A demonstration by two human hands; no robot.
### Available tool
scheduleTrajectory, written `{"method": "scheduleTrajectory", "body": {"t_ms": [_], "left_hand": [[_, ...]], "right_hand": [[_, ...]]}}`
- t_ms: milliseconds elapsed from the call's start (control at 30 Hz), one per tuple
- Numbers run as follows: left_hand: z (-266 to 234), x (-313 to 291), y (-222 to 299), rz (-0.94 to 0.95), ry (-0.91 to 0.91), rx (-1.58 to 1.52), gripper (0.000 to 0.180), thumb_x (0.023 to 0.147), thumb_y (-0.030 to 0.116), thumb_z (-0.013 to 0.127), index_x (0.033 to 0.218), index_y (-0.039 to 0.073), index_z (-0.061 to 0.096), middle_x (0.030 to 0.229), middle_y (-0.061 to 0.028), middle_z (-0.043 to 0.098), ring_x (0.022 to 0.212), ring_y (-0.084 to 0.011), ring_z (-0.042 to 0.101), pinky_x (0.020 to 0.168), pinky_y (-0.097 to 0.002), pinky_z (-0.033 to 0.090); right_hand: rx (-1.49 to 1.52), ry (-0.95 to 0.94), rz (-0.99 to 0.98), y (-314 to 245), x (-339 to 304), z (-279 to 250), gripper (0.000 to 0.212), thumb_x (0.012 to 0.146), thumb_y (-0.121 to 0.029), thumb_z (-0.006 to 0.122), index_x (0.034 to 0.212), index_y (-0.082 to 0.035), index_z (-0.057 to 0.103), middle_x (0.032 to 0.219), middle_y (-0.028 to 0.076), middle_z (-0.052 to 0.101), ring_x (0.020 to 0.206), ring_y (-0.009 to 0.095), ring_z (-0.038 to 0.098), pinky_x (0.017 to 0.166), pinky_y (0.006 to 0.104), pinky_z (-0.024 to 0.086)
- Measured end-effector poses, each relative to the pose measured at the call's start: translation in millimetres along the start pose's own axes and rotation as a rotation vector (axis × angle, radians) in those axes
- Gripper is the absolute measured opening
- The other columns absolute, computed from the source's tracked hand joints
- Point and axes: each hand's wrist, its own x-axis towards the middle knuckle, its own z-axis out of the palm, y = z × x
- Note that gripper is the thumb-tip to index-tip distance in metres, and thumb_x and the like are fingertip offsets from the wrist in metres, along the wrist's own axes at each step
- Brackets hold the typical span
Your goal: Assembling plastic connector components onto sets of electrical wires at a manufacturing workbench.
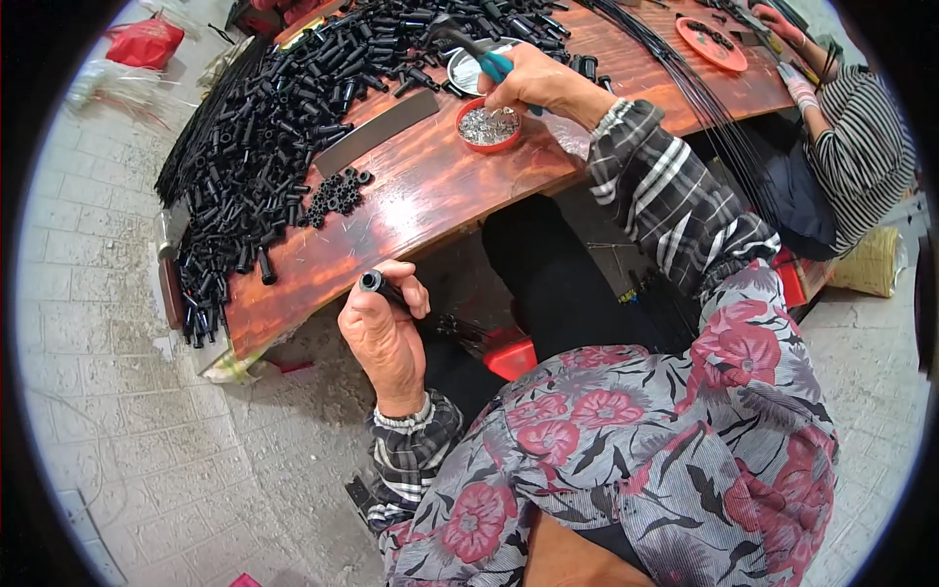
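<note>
From my remote seat I see a grey floral garment (626, 440) with large pink-red blooms and black leaves over finely striped cloth. The left sleeve (416, 450) and right sleeve (675, 191) are black-and-white plaid, gathered into ruffled cuffs (406, 421) above bare hands (383, 342). The legwear (558, 269) is black.

Bright light, white glare on the wooden table (465, 184), dark shadow beneath it, black fisheye vignette around it
</note>
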Motion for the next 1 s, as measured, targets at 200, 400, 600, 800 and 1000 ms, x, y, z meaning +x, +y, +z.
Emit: {"method": "scheduleTrajectory", "body": {"t_ms": [200,400,600,800,1000], "left_hand": [[10,6,-6,-0.013,-0.016,-0.003,0.054,0.079,0.049,0.05,0.088,-0.004,0.055,0.064,-0.0026,0.048,0.055,-0.0092,0.041,0.049,-0.0205,0.032],[25,12,-9,-0.031,-0.021,-0.022,0.052,0.081,0.048,0.05,0.088,-0.003,0.054,0.063,-0.0029,0.048,0.054,-0.0092,0.041,0.048,-0.0202,0.031],[29,12,-5,-0.012,0.017,-0.037,0.052,0.082,0.046,0.047,0.098,-0.003,0.05,0.064,-0.003,0.047,0.054,-0.0085,0.04,0.048,-0.0197,0.032],[31,15,-2,0.023,0.029,-0.064,0.055,0.084,0.045,0.045,0.112,-0.003,0.041,0.061,-0.0019,0.044,0.054,-0.0077,0.04,0.048,-0.0192,0.032],[28,13,-4,0.004,0.057,-0.117,0.057,0.085,0.045,0.045,0.111,-0.005,0.041,0.062,-0.0016,0.045,0.053,-0.0077,0.041,0.046,-0.0193,0.032]], "right_hand": [[0.557,0.011,-0.169,-6,-25,10,0.016,0.07,-0.006,0.064,0.084,-0.002,0.056,0.071,0.004,0.057,0.059,0.009,0.052,0.052,0.0212,0.041],[0.872,-0.076,-0.254,-21,-54,31,0.016,0.072,-0.006,0.064,0.085,-0.002,0.054,0.073,0.005,0.055,0.058,0.01,0.049,0.052,0.0211,0.039],[0.905,-0.148,-0.333,-37,-72,57,0.017,0.072,-0.005,0.063,0.085,-0.002,0.053,0.075,0.005,0.055,0.055,0.009,0.047,0.049,0.0203,0.037],[0.64,-0.091,-0.41,-52,-84,80,0.014,0.074,-0.006,0.063,0.084,-0.002,0.055,0.072,0.001,0.054,0.059,0.006,0.048,0.051,0.0188,0.039],[0.581,-0.074,-0.433,-63,-89,100,0.013,0.077,-0.003,0.059,0.089,0.002,0.055,0.073,0.003,0.057,0.067,0.007,0.052,0.057,0.0203,0.043]]}}
